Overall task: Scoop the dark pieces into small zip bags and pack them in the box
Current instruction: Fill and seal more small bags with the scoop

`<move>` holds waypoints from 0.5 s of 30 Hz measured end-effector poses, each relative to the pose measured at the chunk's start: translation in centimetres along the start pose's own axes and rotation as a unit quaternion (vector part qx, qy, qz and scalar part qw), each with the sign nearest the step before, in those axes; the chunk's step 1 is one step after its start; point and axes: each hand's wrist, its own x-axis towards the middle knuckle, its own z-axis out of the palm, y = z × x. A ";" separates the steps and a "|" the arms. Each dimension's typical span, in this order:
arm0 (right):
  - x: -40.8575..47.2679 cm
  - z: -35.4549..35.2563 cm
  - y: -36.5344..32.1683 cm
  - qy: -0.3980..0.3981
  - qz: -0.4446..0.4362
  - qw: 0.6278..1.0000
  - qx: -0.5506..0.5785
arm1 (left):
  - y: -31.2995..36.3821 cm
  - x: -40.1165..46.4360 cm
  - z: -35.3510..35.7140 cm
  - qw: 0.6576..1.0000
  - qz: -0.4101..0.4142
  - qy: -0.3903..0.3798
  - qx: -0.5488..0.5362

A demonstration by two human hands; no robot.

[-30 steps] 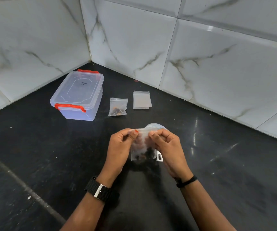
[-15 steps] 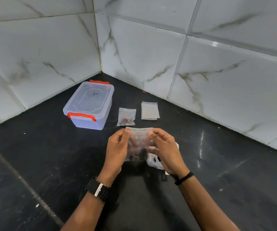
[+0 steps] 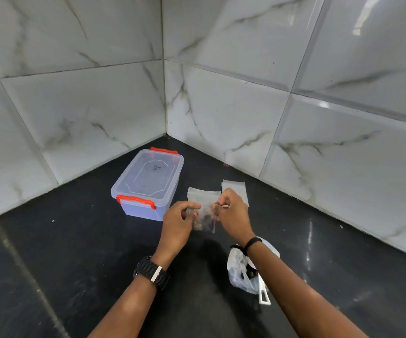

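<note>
Held up between both hands over the black table (image 3: 80,240): a small clear zip bag (image 3: 205,217) with dark pieces (image 3: 205,219) gathered in its lower part. Left hand (image 3: 177,225) at the bag's left edge, fingers curled and pinching the plastic. Right hand (image 3: 232,215) at the bag's right edge near the top, fingers bent and pinching there too. A black watch (image 3: 152,273) on the left wrist, a thin black band (image 3: 252,243) on the right.

Behind the held bag, and partly hidden by it, a second zip bag (image 3: 203,193) lying flat on the table; contents not visible. Just beyond the right hand, a flat stack of empty zip bags (image 3: 236,191), near the right wall.

To the left of the hands, the clear plastic box (image 3: 148,184) with lid on, red-orange latches at the near and far ends. A short handwritten mark in dark ink on the lid (image 3: 157,167), too small to read; possibly a numeral, cannot tell which. No brand or printed label legible anywhere.

Near the right forearm, a crumpled thin plastic bag (image 3: 241,272) on the table with more dark pieces inside, partly covered by the arm. A white scoop handle (image 3: 263,293) sticking out of it toward the viewer.

Glossy white marble-pattern tiled walls (image 3: 221,106) meeting in a corner behind the box.
</note>
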 end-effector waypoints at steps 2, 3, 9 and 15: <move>1.5 0.8 0.4 -0.020 -0.007 0.999 -0.046 | -0.5 1.0 0.1 0.999 0.005 -0.013 0.039; 2.0 1.1 0.6 -0.036 -0.001 0.997 -0.070 | -0.8 1.4 0.3 0.997 0.006 -0.027 0.067; 4.2 2.6 2.1 -0.184 0.051 0.961 -0.198 | -2.6 2.8 1.0 0.971 0.010 -0.103 0.214; 4.6 2.1 2.9 -0.187 0.045 0.963 -0.186 | -3.1 3.0 1.4 0.968 0.027 -0.075 0.239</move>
